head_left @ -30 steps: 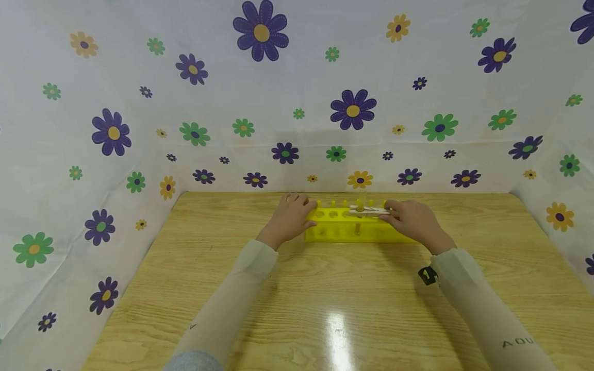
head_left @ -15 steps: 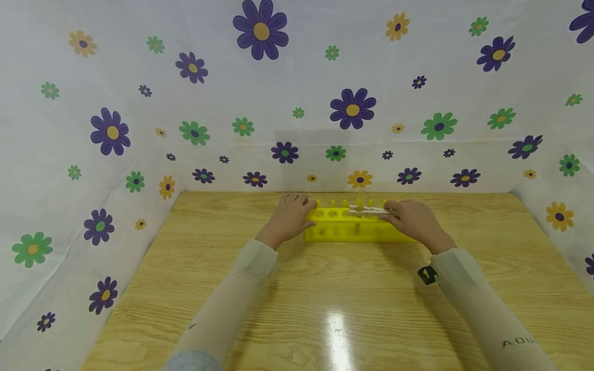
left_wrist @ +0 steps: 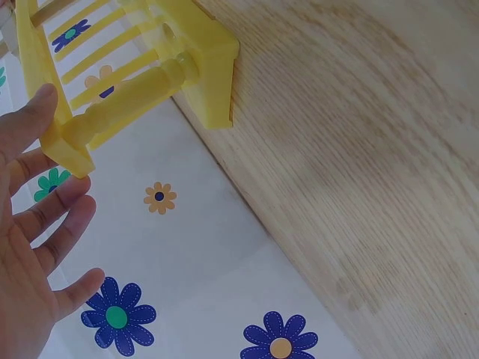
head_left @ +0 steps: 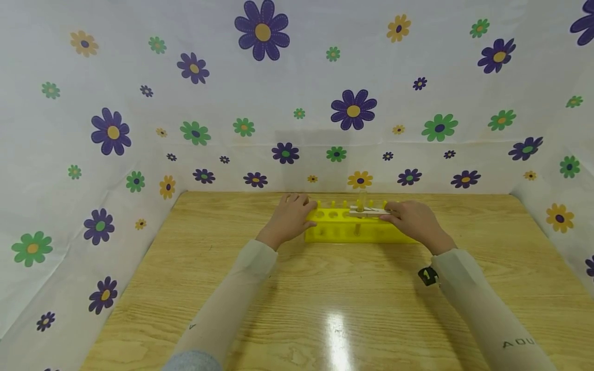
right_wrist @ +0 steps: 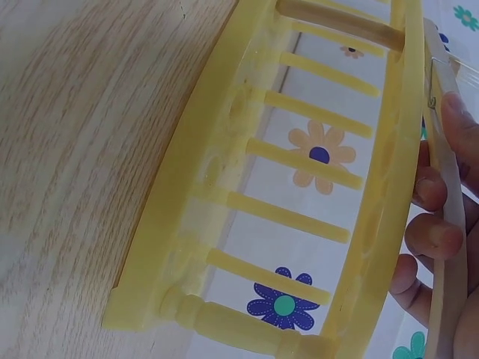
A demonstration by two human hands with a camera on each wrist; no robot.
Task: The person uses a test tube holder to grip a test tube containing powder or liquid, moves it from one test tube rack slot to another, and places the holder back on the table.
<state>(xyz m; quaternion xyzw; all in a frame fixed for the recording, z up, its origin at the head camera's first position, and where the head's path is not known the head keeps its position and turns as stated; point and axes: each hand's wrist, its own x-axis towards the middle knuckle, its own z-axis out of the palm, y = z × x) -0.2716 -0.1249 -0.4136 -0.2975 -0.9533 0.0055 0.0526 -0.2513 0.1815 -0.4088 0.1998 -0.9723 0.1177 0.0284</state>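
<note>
A yellow test tube rack (head_left: 334,233) stands on the table near the back wall. My left hand (head_left: 289,219) holds the left end of its top plate, thumb in front and fingers behind; the other fingers spread off the plate in the left wrist view. My right hand (head_left: 414,221) grips a wooden test tube clamp (head_left: 368,212) lying level just over the rack's top. The clamp's far end is around a glass test tube (head_left: 362,200), which stands upright through a rack hole. In the right wrist view, the tube's lower part (right_wrist: 340,22) looks brownish, between the plates.
The wood-grain table (head_left: 297,304) reaches toward me in front of the rack. A white flower-printed cloth (head_left: 297,82) rises close behind it and at both sides. Several pegs (head_left: 333,204) stick up along the rack's back edge.
</note>
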